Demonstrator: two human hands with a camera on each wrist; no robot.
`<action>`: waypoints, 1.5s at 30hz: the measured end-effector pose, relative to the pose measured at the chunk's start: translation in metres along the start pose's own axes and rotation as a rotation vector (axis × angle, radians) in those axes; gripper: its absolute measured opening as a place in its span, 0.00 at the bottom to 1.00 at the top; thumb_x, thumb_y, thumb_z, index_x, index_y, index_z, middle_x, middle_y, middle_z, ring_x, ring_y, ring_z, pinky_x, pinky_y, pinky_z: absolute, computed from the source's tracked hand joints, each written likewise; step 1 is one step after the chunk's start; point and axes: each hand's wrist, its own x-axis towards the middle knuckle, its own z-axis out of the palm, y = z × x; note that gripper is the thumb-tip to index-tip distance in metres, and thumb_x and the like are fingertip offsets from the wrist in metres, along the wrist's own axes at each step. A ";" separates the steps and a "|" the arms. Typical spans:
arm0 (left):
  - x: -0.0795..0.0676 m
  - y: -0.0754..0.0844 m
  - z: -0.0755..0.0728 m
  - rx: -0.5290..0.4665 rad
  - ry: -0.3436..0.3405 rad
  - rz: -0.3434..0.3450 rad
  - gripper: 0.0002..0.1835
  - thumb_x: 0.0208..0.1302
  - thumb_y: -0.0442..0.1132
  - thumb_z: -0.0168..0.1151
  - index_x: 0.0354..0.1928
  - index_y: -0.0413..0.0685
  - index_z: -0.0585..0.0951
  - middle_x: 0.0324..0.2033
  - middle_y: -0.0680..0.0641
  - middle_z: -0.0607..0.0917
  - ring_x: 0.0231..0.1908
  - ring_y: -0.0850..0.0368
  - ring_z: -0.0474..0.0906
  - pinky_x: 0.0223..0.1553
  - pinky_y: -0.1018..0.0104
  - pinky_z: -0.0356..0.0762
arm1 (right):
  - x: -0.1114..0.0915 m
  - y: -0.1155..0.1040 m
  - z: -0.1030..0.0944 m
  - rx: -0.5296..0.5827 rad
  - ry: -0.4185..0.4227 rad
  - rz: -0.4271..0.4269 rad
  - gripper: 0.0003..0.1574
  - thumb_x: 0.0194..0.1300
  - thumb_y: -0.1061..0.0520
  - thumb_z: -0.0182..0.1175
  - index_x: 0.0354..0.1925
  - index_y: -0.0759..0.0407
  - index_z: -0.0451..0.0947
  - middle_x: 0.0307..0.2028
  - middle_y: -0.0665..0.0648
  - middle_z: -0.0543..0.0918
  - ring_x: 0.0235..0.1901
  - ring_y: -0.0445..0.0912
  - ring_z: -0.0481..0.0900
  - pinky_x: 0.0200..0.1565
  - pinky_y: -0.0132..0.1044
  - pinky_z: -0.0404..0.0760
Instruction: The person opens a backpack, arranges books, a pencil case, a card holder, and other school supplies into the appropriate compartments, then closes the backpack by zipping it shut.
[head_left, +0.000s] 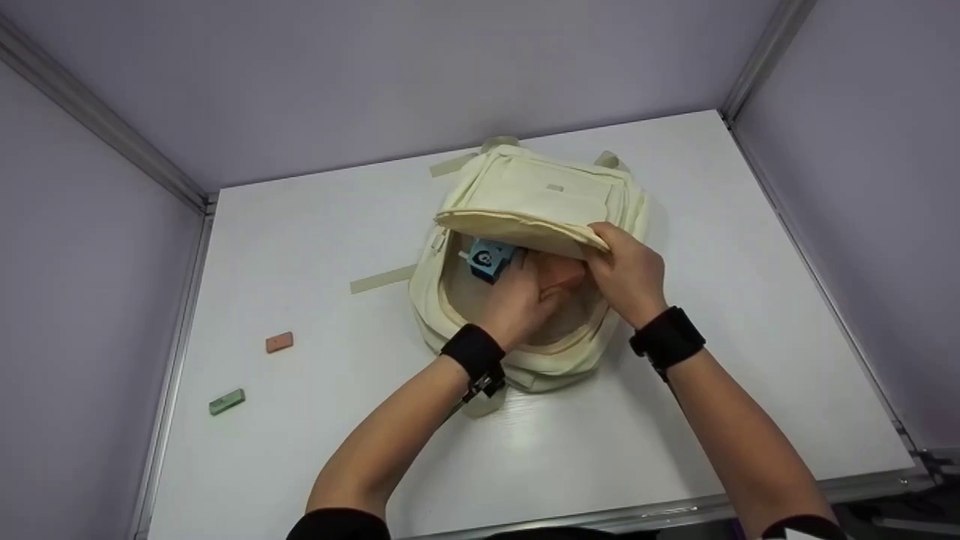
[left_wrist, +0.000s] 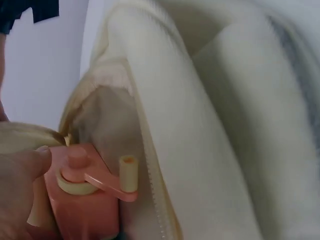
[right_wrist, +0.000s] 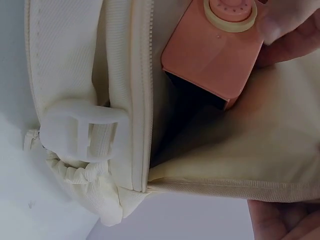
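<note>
A cream backpack (head_left: 427,300) lies unzipped on the white table, its front flap (head_left: 547,187) lifted. My right hand (head_left: 630,274) grips the flap's edge at the right side and holds it up. Inside the opening, my left hand (head_left: 514,304) holds a pink hand-crank pencil sharpener (head_left: 561,271). The thumb lies against its body in the left wrist view, near the crank handle (left_wrist: 111,186) with its cream knob. A light blue box (head_left: 487,256) with a dark cartoon figure sits in the bag just beyond the left fingers. The flap hides part of the interior.
A pink eraser-like block (head_left: 279,342) and a green one (head_left: 226,402) lie on the table (head_left: 322,450) at the left. Backpack straps (head_left: 382,279) stretch out to the left. Grey walls (head_left: 450,75) enclose the back and both sides.
</note>
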 end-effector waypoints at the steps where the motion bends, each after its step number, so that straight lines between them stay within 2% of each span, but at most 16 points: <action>1: -0.003 0.001 -0.001 0.013 0.010 0.017 0.36 0.72 0.51 0.64 0.73 0.38 0.65 0.65 0.38 0.73 0.59 0.46 0.76 0.58 0.55 0.75 | -0.001 0.000 0.000 -0.007 0.000 -0.007 0.13 0.70 0.50 0.68 0.48 0.55 0.85 0.44 0.55 0.89 0.43 0.53 0.88 0.42 0.54 0.81; 5: -0.021 0.000 -0.008 0.028 0.024 0.088 0.29 0.71 0.48 0.63 0.67 0.39 0.72 0.62 0.39 0.76 0.58 0.46 0.77 0.57 0.53 0.75 | -0.006 0.001 -0.002 -0.038 0.010 -0.043 0.11 0.70 0.54 0.67 0.49 0.55 0.85 0.46 0.56 0.89 0.43 0.54 0.88 0.40 0.54 0.82; 9: -0.044 -0.012 -0.022 0.008 0.012 0.068 0.22 0.70 0.45 0.64 0.61 0.42 0.76 0.58 0.42 0.77 0.57 0.48 0.75 0.57 0.54 0.75 | -0.016 0.003 -0.002 -0.039 0.008 -0.081 0.14 0.69 0.59 0.66 0.52 0.55 0.84 0.48 0.56 0.88 0.47 0.53 0.87 0.43 0.52 0.83; 11: -0.055 -0.021 -0.029 0.002 0.065 0.068 0.17 0.69 0.41 0.64 0.56 0.44 0.78 0.54 0.44 0.78 0.53 0.49 0.76 0.53 0.55 0.76 | -0.024 0.005 -0.001 -0.038 0.002 -0.115 0.17 0.68 0.61 0.66 0.55 0.54 0.84 0.49 0.56 0.87 0.49 0.53 0.86 0.47 0.51 0.82; 14: -0.066 -0.034 -0.039 0.010 0.219 0.136 0.10 0.66 0.35 0.65 0.47 0.45 0.76 0.47 0.44 0.76 0.47 0.48 0.74 0.46 0.56 0.75 | -0.036 0.009 0.002 -0.040 0.002 -0.174 0.23 0.68 0.62 0.67 0.60 0.53 0.82 0.50 0.57 0.86 0.51 0.54 0.84 0.50 0.50 0.81; 17: -0.070 -0.042 -0.046 0.043 0.368 0.243 0.16 0.62 0.31 0.67 0.49 0.45 0.75 0.50 0.42 0.74 0.50 0.47 0.71 0.50 0.56 0.73 | -0.047 0.016 0.005 -0.043 0.009 -0.227 0.25 0.69 0.64 0.65 0.63 0.53 0.81 0.53 0.59 0.85 0.53 0.56 0.83 0.54 0.50 0.79; 19: -0.070 -0.045 -0.051 0.089 0.404 0.303 0.24 0.60 0.30 0.70 0.57 0.45 0.74 0.57 0.41 0.73 0.57 0.45 0.70 0.58 0.54 0.71 | -0.053 0.020 0.007 -0.032 0.015 -0.250 0.27 0.68 0.67 0.62 0.63 0.52 0.80 0.55 0.59 0.84 0.56 0.56 0.81 0.58 0.50 0.77; 21: -0.068 -0.045 -0.053 0.146 0.389 0.350 0.33 0.59 0.30 0.71 0.67 0.47 0.72 0.64 0.41 0.72 0.64 0.45 0.68 0.65 0.53 0.66 | -0.060 0.025 0.009 -0.009 0.020 -0.275 0.30 0.65 0.71 0.59 0.63 0.53 0.80 0.57 0.61 0.82 0.59 0.57 0.78 0.62 0.51 0.73; 23: -0.065 -0.044 -0.054 0.208 0.358 0.391 0.36 0.62 0.31 0.70 0.72 0.51 0.71 0.67 0.43 0.73 0.67 0.45 0.67 0.67 0.51 0.65 | -0.066 0.030 0.012 0.014 0.021 -0.305 0.35 0.62 0.75 0.54 0.63 0.54 0.80 0.58 0.62 0.81 0.62 0.59 0.76 0.65 0.52 0.70; 25: -0.063 -0.043 -0.052 0.247 0.327 0.433 0.31 0.65 0.33 0.69 0.70 0.53 0.74 0.65 0.46 0.77 0.66 0.46 0.70 0.65 0.52 0.68 | -0.072 0.033 0.015 0.035 0.015 -0.334 0.39 0.58 0.78 0.51 0.63 0.54 0.80 0.59 0.63 0.80 0.64 0.60 0.74 0.67 0.53 0.68; 28: -0.064 -0.043 -0.047 0.249 0.302 0.492 0.20 0.69 0.35 0.67 0.61 0.55 0.82 0.59 0.47 0.82 0.60 0.48 0.76 0.60 0.53 0.73 | -0.081 0.037 0.020 0.066 0.005 -0.369 0.41 0.55 0.79 0.50 0.64 0.56 0.80 0.61 0.65 0.78 0.66 0.63 0.71 0.69 0.52 0.66; 31: -0.066 -0.045 -0.042 0.232 0.260 0.527 0.12 0.70 0.34 0.67 0.52 0.54 0.85 0.56 0.47 0.84 0.58 0.48 0.78 0.59 0.55 0.75 | -0.090 0.039 0.022 0.097 0.009 -0.387 0.36 0.54 0.77 0.52 0.60 0.60 0.79 0.60 0.66 0.75 0.66 0.63 0.69 0.69 0.48 0.65; 34: -0.070 -0.049 -0.037 0.249 0.210 0.541 0.10 0.69 0.33 0.67 0.48 0.53 0.86 0.57 0.45 0.83 0.59 0.48 0.77 0.61 0.56 0.75 | -0.098 0.042 0.023 0.109 0.028 -0.412 0.25 0.54 0.74 0.55 0.51 0.63 0.77 0.54 0.66 0.73 0.61 0.62 0.69 0.70 0.49 0.63; 39: -0.076 -0.060 -0.027 0.317 0.147 0.565 0.10 0.69 0.39 0.68 0.50 0.54 0.88 0.62 0.44 0.80 0.63 0.46 0.74 0.60 0.56 0.75 | -0.102 0.047 0.026 0.069 0.034 -0.476 0.09 0.56 0.68 0.58 0.38 0.61 0.74 0.44 0.62 0.76 0.50 0.59 0.73 0.69 0.58 0.64; 42: -0.080 -0.065 -0.023 0.346 0.134 0.572 0.12 0.69 0.39 0.68 0.52 0.54 0.88 0.62 0.44 0.79 0.63 0.46 0.74 0.58 0.56 0.77 | -0.102 0.049 0.026 0.026 0.001 -0.515 0.06 0.56 0.65 0.59 0.35 0.60 0.75 0.41 0.60 0.78 0.46 0.57 0.76 0.68 0.58 0.65; 45: -0.081 -0.069 -0.020 0.358 0.124 0.579 0.11 0.70 0.37 0.66 0.51 0.53 0.89 0.57 0.44 0.80 0.57 0.47 0.77 0.55 0.57 0.78 | -0.102 0.050 0.027 -0.035 -0.044 -0.543 0.05 0.57 0.64 0.59 0.36 0.59 0.77 0.39 0.58 0.78 0.44 0.55 0.77 0.69 0.56 0.65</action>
